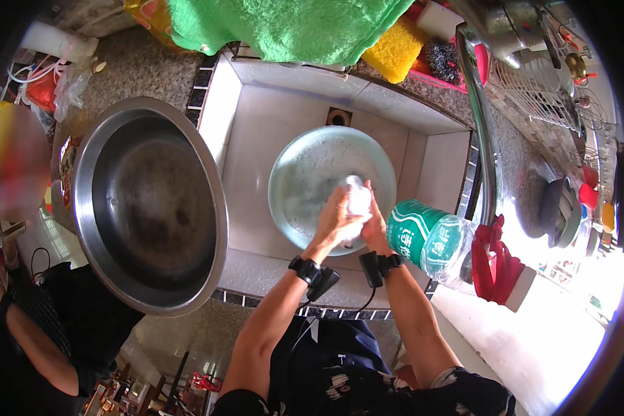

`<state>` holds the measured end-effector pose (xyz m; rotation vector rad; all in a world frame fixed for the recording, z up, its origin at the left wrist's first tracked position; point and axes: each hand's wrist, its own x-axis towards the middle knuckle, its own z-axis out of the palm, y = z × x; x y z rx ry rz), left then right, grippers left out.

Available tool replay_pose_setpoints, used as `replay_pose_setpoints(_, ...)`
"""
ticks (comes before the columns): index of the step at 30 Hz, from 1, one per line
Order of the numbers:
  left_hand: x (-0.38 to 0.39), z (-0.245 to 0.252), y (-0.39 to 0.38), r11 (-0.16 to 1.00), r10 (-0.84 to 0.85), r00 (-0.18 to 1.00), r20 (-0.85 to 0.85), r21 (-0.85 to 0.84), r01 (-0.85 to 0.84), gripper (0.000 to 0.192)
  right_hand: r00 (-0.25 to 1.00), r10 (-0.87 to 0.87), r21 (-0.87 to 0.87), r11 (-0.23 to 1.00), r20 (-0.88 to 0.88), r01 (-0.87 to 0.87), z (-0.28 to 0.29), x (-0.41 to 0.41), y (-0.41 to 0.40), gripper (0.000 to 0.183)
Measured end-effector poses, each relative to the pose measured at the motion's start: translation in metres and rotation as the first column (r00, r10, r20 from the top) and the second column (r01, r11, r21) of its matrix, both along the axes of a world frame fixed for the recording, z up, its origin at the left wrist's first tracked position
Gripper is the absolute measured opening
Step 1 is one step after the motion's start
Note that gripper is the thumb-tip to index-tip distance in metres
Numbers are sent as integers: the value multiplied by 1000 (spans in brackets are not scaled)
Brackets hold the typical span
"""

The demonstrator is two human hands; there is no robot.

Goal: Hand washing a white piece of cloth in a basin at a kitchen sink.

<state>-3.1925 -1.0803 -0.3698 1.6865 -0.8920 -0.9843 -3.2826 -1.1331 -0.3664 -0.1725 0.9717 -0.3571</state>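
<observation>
Both my hands meet over a pale green basin (pixel 301 182) of sudsy water, standing in a tiled sink (pixel 249 156). Between them is a small whitish thing (pixel 359 198), glossy and too bright to identify. My left hand (pixel 334 218) closes on it from the left, and my right hand (pixel 376 221) presses against its right side. A dark strap with a small device sits on each wrist. Just right of my right wrist lies a clear plastic bottle with a green label (pixel 416 234), partly behind the forearm.
A large steel bowl (pixel 151 208) stands at the sink's left. A green towel (pixel 291 26), a yellow sponge (pixel 393 49) and a steel scourer (pixel 443 60) lie along the far edge. The metal faucet pipe (pixel 483 135) and red gloves (pixel 494 260) are at right. Another person's arm (pixel 41 348) shows lower left.
</observation>
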Motion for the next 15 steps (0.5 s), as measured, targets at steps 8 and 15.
replay_pose_setpoints(8, -8, 91, -8, 992, -17, 942, 334, -110, 56, 31, 954, 128, -343, 913, -272, -220, 36, -41, 14, 41)
replay_pose_setpoints(15, 20, 26, -16, 999, 23, 890, 456, 19, -35, 25, 842, 145, -541, 707, -520, -455, 57, -44, 18, 41)
